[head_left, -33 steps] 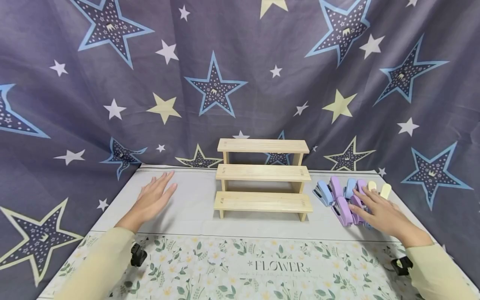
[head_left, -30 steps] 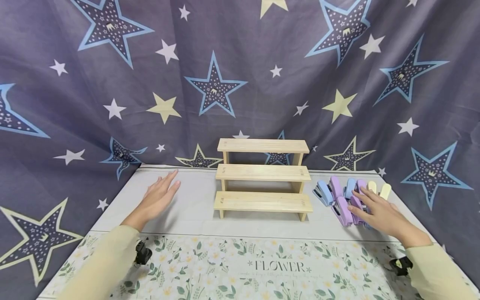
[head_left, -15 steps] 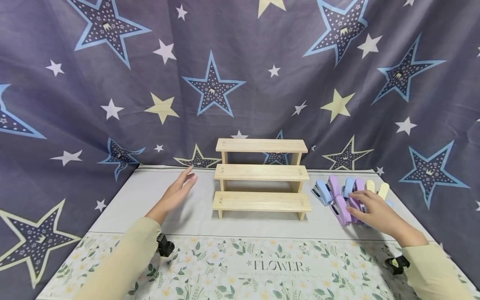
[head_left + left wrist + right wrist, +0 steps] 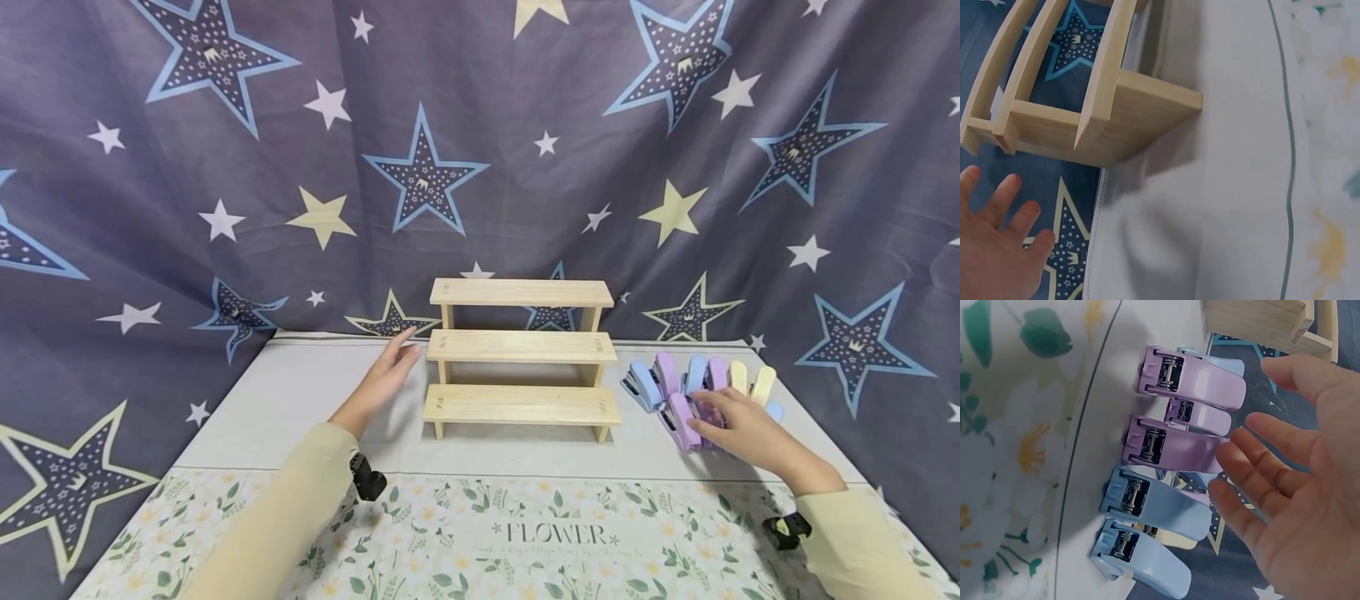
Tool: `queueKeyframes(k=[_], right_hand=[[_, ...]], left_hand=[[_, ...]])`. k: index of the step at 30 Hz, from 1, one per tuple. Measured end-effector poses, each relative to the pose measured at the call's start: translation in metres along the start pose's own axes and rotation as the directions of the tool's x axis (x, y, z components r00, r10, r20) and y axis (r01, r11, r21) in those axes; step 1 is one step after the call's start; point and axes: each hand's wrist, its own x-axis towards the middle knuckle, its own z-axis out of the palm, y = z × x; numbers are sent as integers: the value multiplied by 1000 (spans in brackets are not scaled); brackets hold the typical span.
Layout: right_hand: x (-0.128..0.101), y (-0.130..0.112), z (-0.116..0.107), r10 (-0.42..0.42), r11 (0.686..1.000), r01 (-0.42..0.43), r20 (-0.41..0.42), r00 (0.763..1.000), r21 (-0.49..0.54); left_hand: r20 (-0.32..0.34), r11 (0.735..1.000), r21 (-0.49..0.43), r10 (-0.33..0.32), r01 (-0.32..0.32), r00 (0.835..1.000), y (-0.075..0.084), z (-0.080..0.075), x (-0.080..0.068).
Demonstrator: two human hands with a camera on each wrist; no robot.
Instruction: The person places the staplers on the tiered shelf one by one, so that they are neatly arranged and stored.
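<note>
Several staplers stand in a cluster on the right of the table: a light blue stapler (image 4: 642,385), a purple stapler (image 4: 681,423) and a pale yellow stapler (image 4: 762,385) among them. Over the front of this cluster hovers my right hand (image 4: 753,433), fingers loosely bent and holding nothing. In the right wrist view its fingertips come close to the middle purple stapler (image 4: 1182,447), with a blue stapler (image 4: 1166,509) beside that. My left hand (image 4: 378,383), its fingers extended and palm bare, is beside the left end of a three-step wooden stand (image 4: 521,406).
A floral mat (image 4: 420,533) covers the near part of the table, with white cloth (image 4: 322,383) behind it. A dark star-patterned curtain (image 4: 480,67) hangs behind and at both sides. Each wrist carries a small black camera.
My left hand has moved right, from the table's left side to beside the wooden stand. The right hand has shifted slightly left over the staplers, its fingers bending more. The staplers stay put.
</note>
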Motion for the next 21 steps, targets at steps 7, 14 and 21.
queueKeyframes(k=[7, 14, 21], right_hand=[[3, -2, 2, 44, 997, -48, 70, 997, 60], [7, -2, 5, 117, 992, -120, 99, 988, 26], [7, 1, 12, 121, 993, -119, 83, 989, -28]], left_hand=[[-2, 998, -57, -20, 20, 1000, 2, 12, 8], [-9, 990, -137, -25, 24, 1000, 4, 24, 14], [-29, 971, -235, -50, 42, 998, 4, 30, 14]])
